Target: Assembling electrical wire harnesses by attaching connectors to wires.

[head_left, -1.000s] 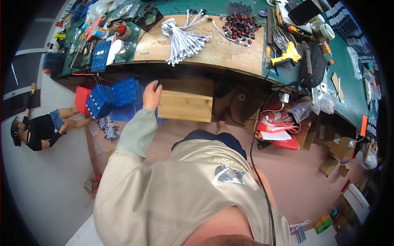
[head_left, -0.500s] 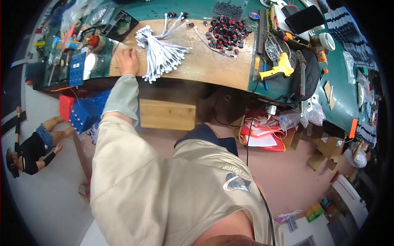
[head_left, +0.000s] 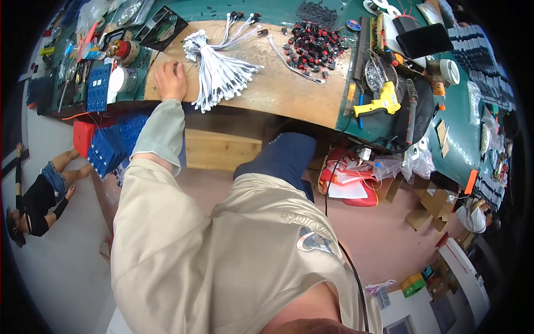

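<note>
one left hand point(head_left: 170, 82) on tan board point(head_left: 303, 97), white cables point(head_left: 225, 73) beside

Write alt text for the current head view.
A person's left hand is on a tan board on a green workbench, beside a bundle of white cables. Farther right are a pile of black-red parts and a yellow glue gun; the right hand is unseen.

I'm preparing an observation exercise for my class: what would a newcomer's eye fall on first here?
Probably the fanned bundle of white cables on the tan board's left half. Next, perhaps, the heap of black-and-red parts towards its right end, then the yellow gun-shaped tool beyond its right edge.
</note>
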`<act>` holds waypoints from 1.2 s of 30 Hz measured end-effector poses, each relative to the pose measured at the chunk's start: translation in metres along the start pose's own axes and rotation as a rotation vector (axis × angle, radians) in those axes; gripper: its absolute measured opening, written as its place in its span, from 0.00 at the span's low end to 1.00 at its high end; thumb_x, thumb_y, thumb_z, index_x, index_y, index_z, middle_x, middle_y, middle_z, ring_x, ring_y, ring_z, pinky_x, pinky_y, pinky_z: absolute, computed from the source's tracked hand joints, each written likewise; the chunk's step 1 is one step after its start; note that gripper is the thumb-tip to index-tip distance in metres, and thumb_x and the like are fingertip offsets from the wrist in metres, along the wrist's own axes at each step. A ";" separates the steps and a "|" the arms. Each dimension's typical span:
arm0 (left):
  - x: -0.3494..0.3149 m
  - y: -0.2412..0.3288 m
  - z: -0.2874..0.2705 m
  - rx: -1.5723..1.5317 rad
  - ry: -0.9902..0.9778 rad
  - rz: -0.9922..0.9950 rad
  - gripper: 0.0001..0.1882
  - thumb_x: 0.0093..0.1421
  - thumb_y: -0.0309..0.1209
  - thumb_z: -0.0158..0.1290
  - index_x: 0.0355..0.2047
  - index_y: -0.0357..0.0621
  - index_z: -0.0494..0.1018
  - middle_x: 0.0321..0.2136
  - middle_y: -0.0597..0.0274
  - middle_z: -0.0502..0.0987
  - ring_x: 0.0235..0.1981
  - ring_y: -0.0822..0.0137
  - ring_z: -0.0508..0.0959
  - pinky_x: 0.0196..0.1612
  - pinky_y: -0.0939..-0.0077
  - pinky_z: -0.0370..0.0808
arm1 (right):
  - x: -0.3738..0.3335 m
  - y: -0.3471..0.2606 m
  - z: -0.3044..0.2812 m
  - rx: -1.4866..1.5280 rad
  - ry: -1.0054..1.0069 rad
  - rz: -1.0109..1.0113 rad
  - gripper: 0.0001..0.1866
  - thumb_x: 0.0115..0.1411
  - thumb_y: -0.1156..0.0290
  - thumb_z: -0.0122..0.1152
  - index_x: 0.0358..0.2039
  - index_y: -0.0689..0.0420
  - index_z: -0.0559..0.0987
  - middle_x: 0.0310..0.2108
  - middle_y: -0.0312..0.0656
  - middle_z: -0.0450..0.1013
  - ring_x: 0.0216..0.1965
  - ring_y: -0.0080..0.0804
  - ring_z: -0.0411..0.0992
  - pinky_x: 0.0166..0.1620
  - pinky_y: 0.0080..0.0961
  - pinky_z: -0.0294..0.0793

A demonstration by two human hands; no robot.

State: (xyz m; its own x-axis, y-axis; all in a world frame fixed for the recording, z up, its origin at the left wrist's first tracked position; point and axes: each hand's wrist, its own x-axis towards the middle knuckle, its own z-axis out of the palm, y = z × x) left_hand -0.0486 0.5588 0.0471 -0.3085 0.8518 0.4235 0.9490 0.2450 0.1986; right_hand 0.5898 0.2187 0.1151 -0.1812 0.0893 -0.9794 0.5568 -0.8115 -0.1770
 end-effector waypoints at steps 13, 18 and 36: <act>0.004 0.006 0.001 0.020 0.027 0.058 0.13 0.60 0.38 0.50 0.41 0.46 0.72 0.41 0.52 0.71 0.45 0.48 0.68 0.48 0.54 0.64 | 0.038 -0.041 0.018 0.093 0.005 -0.164 0.17 0.49 0.67 0.66 0.36 0.66 0.80 0.33 0.41 0.78 0.33 0.26 0.71 0.41 0.26 0.70; 0.002 0.009 -0.003 0.022 -0.083 -0.005 0.13 0.61 0.38 0.48 0.42 0.45 0.71 0.41 0.50 0.71 0.45 0.46 0.68 0.48 0.54 0.64 | 0.039 -0.081 0.027 0.158 0.003 -0.159 0.18 0.48 0.64 0.66 0.36 0.64 0.80 0.33 0.44 0.78 0.33 0.30 0.73 0.41 0.29 0.70; 0.003 0.005 -0.006 0.010 -0.204 -0.006 0.13 0.62 0.32 0.47 0.42 0.36 0.68 0.43 0.48 0.68 0.47 0.50 0.67 0.52 0.62 0.62 | 0.282 -0.261 0.055 -0.094 0.463 -0.790 0.20 0.58 0.61 0.53 0.48 0.59 0.74 0.44 0.50 0.74 0.46 0.47 0.72 0.50 0.36 0.70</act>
State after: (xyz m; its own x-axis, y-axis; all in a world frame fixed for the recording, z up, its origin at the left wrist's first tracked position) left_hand -0.0451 0.5601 0.0549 -0.2951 0.9264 0.2340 0.9482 0.2538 0.1912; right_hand 0.3485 0.4235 -0.1093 -0.2056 0.8362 -0.5085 0.4767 -0.3682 -0.7983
